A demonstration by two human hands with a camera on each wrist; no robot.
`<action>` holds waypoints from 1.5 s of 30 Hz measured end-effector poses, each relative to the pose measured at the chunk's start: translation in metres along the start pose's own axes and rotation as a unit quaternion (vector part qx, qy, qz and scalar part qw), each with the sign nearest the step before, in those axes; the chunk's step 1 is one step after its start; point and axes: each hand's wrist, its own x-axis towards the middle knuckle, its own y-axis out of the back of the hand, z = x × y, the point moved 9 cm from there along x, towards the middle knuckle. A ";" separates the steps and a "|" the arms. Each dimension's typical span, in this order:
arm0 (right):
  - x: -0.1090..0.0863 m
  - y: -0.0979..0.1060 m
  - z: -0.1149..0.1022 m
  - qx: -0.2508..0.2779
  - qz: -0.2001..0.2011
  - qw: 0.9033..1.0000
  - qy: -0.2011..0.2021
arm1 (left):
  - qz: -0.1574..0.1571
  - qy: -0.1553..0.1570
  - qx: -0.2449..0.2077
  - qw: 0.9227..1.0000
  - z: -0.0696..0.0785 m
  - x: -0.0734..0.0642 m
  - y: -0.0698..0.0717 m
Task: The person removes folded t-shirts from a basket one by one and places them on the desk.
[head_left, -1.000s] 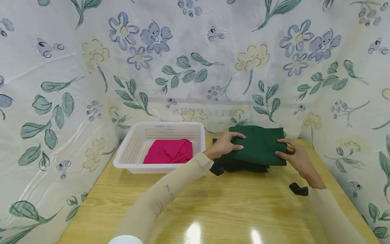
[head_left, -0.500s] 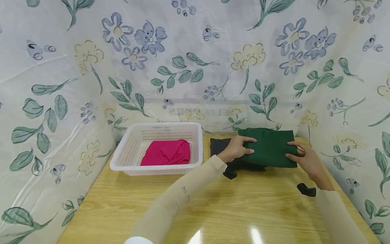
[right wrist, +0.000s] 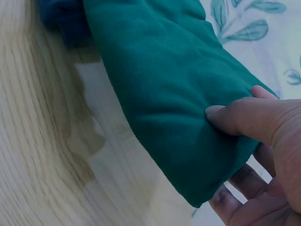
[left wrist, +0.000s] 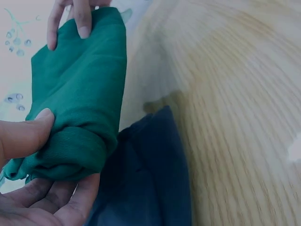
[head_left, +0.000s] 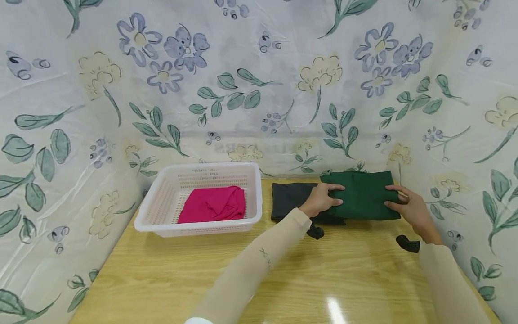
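Note:
A folded green cloth is held between both hands at the back right of the table. My left hand pinches its left end, thumb on top and fingers underneath, as the left wrist view shows at the rolled folds of the green cloth. At the opposite end my right hand pinches the edge, its thumb pressing the upper face. Beneath and to the left lies a folded dark cloth, partly covered by the green one and my left hand.
A white perforated basket stands on the wooden table at the left, with a folded pink cloth inside. A floral sheet closes off the back and sides. Small black pieces show beside each wrist.
Both hands have carried the green cloth rightward relative to the basket and table, uncovering more of the dark cloth. The head view has turned slightly right.

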 end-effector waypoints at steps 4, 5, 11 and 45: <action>0.002 0.006 0.006 -0.013 -0.005 1.000 -0.019 | 0.003 -0.002 -0.007 1.000 0.001 0.005 -0.007; 0.003 0.007 0.007 -0.014 -0.006 1.000 -0.023 | 0.003 0.000 -0.008 1.000 0.001 0.006 -0.008; 0.007 0.009 0.015 0.015 -0.002 0.999 -0.031 | 0.014 0.018 -0.011 1.000 -0.003 0.013 -0.017; 0.012 0.006 0.069 0.007 0.014 0.993 -0.118 | -0.040 0.051 0.063 0.996 -0.023 0.026 -0.052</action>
